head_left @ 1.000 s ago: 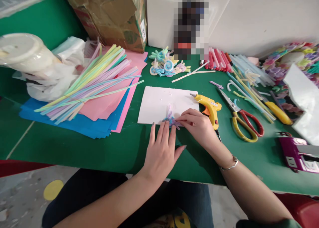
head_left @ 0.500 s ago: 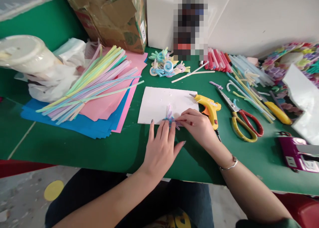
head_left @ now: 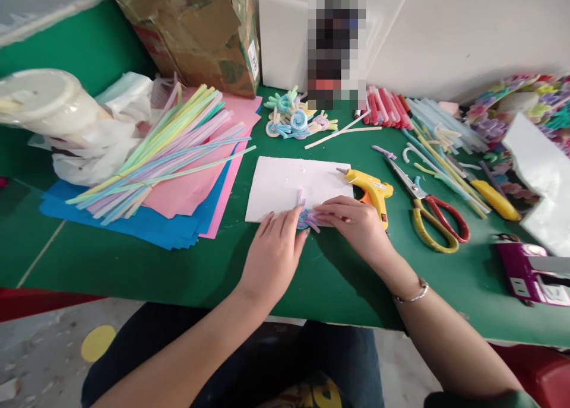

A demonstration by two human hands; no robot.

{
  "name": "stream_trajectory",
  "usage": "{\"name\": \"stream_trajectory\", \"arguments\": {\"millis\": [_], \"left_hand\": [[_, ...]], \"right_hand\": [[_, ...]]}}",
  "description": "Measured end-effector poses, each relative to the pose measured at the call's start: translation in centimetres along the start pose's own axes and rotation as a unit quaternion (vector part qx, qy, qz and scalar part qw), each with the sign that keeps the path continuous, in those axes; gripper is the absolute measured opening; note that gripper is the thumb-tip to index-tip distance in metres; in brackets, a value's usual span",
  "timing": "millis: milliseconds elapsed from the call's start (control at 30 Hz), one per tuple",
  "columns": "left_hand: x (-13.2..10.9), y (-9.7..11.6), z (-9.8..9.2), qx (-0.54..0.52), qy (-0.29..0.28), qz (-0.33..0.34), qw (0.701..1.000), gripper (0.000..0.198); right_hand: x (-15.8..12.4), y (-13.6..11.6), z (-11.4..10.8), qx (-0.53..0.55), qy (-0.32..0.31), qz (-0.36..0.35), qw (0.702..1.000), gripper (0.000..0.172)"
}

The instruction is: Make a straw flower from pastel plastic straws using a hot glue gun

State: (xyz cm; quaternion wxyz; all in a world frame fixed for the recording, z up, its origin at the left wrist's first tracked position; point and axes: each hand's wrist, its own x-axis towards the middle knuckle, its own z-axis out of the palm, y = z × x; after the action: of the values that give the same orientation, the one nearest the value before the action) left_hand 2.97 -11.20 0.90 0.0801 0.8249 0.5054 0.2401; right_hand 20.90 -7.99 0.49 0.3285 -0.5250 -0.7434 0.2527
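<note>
A small pipe-cleaner piece [head_left: 304, 219], a blue coil with lilac strands, lies at the near edge of a white board [head_left: 271, 182]. My left hand [head_left: 275, 253] grips its left side, thumb on the near side and fingers beyond. With fingertips pinched together, my right hand [head_left: 354, 221] holds the lilac strands on its right. One lilac loop [head_left: 301, 197] points away from me over the board. The fingers hide part of the coil. Beside my right hand, a yellow glue gun [head_left: 371, 188] rests with its nozzle over the board.
Scissors [head_left: 423, 203] with red and yellow handles lie to the right, near a purple stapler [head_left: 529, 271]. Finished coiled pieces [head_left: 296, 120] sit behind the board. Loose pipe cleaners [head_left: 178, 138] cover pink and blue sheets [head_left: 133, 224] on the left. A cardboard box [head_left: 196, 34] stands behind.
My left hand has gone from lying flat over the coil to gripping its left side, uncovering more blue. My right hand stays at the lilac strands.
</note>
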Motion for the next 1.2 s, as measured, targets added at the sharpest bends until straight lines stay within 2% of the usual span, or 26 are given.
{"name": "stream_trajectory", "arguments": {"millis": [67, 167, 233, 300, 367, 433, 600, 700, 833, 967, 1033, 1100, 1200], "left_hand": [[0.5, -0.7, -0.4, -0.031, 0.002, -0.023, 0.999, 0.030], [1.2, -1.9, -0.9, -0.061, -0.009, -0.040, 0.997, 0.028], [1.8, -2.8, -1.1, -0.072, -0.042, -0.021, 0.996, 0.031], [2.4, -3.7, -1.4, -0.068, -0.094, 0.014, 0.993, 0.040], [3.1, -4.5, -1.6, -0.059, -0.147, 0.052, 0.986, 0.048], [3.8, -5.2, -1.6, -0.064, -0.177, 0.077, 0.979, 0.052], [5.4, -5.6, -1.6, -0.069, -0.210, 0.089, 0.971, 0.045], [5.9, -5.4, -1.7, -0.076, -0.218, 0.075, 0.970, 0.039], [5.8, -4.8, -1.5, -0.074, -0.203, 0.066, 0.974, 0.037], [5.7, -4.4, -1.0, -0.064, -0.204, 0.060, 0.975, 0.039], [5.8, -4.6, -0.9, -0.068, -0.209, 0.058, 0.974, 0.049], [6.0, -5.1, -1.1, -0.078, -0.208, 0.063, 0.973, 0.058], [6.1, -6.3, -1.6, -0.086, -0.181, 0.052, 0.978, 0.047]], "right_hand": [[0.0, -0.1, -0.7, -0.004, 0.023, 0.010, 1.000, 0.014], [0.2, 0.0, -2.3, -0.073, 0.102, 0.048, 0.991, 0.015], [0.4, 0.5, -3.6, -0.149, 0.167, 0.111, 0.968, 0.024], [0.4, 1.4, -4.7, -0.214, 0.187, 0.200, 0.938, 0.030], [0.3, 2.3, -5.4, -0.240, 0.158, 0.268, 0.919, 0.033], [0.2, 2.8, -5.9, -0.249, 0.129, 0.302, 0.911, 0.033], [0.4, 1.6, -6.4, -0.269, 0.013, 0.376, 0.886, 0.034], [0.6, 0.8, -6.5, -0.270, -0.024, 0.372, 0.888, 0.036], [0.6, 1.1, -6.5, -0.258, -0.002, 0.357, 0.898, 0.033], [0.7, 2.0, -6.8, -0.190, 0.057, 0.370, 0.908, 0.025], [0.7, 2.3, -6.9, -0.076, 0.099, 0.383, 0.915, 0.019], [0.7, 2.3, -6.9, 0.078, 0.138, 0.374, 0.914, 0.026], [0.7, 2.1, -6.9, 0.241, 0.143, 0.332, 0.901, 0.035]]}}
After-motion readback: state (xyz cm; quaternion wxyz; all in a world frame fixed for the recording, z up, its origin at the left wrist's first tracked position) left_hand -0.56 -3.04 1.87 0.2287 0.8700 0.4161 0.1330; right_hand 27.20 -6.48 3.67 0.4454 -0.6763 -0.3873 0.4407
